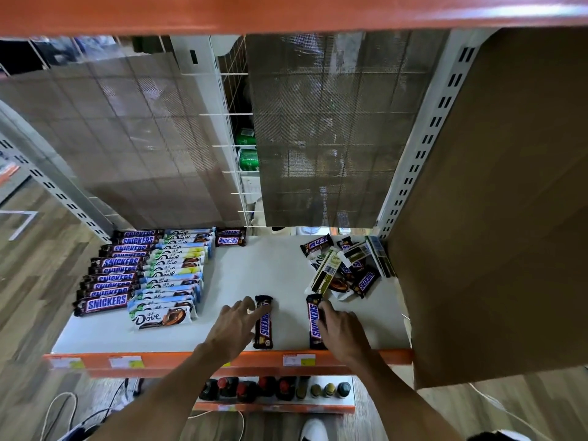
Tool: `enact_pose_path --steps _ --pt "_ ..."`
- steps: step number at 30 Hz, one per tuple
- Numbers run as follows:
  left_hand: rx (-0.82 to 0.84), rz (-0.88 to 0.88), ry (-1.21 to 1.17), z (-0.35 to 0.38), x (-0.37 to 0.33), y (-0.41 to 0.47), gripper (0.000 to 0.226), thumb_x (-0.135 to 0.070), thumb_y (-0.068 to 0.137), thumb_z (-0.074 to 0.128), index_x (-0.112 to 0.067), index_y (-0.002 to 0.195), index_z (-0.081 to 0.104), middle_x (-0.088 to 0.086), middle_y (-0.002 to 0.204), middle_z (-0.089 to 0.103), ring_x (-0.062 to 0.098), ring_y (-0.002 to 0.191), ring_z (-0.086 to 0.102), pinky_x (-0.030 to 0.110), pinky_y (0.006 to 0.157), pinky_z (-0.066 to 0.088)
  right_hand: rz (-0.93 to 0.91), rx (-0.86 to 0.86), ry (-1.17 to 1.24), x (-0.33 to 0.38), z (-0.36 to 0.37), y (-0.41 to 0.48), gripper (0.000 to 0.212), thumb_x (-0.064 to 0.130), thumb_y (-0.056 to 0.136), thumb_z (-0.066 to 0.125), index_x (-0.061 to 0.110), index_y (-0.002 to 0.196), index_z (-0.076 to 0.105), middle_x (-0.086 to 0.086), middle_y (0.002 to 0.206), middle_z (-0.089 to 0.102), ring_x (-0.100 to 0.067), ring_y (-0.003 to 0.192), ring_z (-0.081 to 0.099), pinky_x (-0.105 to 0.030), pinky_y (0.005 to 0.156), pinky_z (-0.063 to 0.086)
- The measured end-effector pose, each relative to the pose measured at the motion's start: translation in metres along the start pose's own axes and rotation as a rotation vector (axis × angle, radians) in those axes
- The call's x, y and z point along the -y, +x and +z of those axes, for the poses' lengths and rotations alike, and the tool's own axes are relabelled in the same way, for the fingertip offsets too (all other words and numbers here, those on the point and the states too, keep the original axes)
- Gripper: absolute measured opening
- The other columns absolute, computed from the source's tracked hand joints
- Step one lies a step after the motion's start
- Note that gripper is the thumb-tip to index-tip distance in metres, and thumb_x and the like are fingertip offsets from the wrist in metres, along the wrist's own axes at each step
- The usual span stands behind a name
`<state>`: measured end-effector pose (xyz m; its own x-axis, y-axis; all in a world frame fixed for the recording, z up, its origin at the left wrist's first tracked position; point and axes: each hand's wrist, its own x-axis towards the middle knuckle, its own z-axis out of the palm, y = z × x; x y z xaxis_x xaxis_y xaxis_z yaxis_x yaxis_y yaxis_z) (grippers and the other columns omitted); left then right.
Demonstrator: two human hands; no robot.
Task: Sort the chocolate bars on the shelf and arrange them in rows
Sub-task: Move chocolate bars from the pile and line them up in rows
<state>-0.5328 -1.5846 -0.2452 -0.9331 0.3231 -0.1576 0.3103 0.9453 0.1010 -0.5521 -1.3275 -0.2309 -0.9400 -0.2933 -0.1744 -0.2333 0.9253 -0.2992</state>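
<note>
Shelf [229, 275] bears two Snickers bars [264, 334], left hand [229, 329] and right hand [345, 332] touching them loosely.

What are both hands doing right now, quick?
Left hand: open, fingertips touching the left Snickers bar.
Right hand: fingers lie over the right Snickers bar; grip cannot be told.
</note>
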Motion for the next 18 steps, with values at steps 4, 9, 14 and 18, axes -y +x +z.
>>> enact_pose_path --steps 4,9,14,18 --pt "-0.008 0.034 0.068 -0.006 -0.006 0.003 0.092 -0.035 0.037 0.095 -0.033 0.122 0.059 0.009 0.120 0.059 0.026 0.097 0.064 0.037 0.064 0.056 -0.123 -0.034 -0.024 -0.001 -0.004 0.002 0.063 -0.002 0.087 0.050 0.026 0.141 0.038 -0.006 0.127 0.049 -0.024 0.110 0.050 -0.035 0.090 0.041" --pt "0.053 0.057 0.081 -0.004 -0.006 0.004 0.078 -0.047 0.039 0.093 -0.031 0.111 0.067 0.010 0.129 0.059 0.029 0.108 0.062 0.041 0.067 0.058 -0.170 0.064 -0.188 0.001 -0.010 0.006 0.076 -0.013 0.082 0.047 0.029 0.144 0.035 -0.010 0.140 0.032 -0.029 0.125 0.033 -0.040 0.099 0.035" --pt "-0.046 0.035 0.064 -0.004 0.001 0.002 0.073 -0.028 0.034 0.095 -0.027 0.100 0.065 -0.007 0.096 0.068 0.017 0.089 0.066 0.033 0.062 0.054 -0.121 0.025 -0.195 0.001 -0.005 0.008 0.043 0.016 0.089 0.059 0.022 0.130 0.049 -0.008 0.137 0.035 -0.028 0.124 0.036 -0.039 0.097 0.035" --pt "-0.095 -0.038 0.047 0.001 0.010 -0.001 0.059 -0.027 0.041 0.094 -0.023 0.091 0.064 -0.004 0.082 0.064 0.019 0.075 0.063 0.035 0.059 0.051 -0.078 0.014 -0.165 -0.002 0.001 0.007 0.042 0.037 0.085 0.063 0.019 0.122 0.054 -0.006 0.133 0.043 -0.026 0.122 0.038 -0.041 0.098 0.036"
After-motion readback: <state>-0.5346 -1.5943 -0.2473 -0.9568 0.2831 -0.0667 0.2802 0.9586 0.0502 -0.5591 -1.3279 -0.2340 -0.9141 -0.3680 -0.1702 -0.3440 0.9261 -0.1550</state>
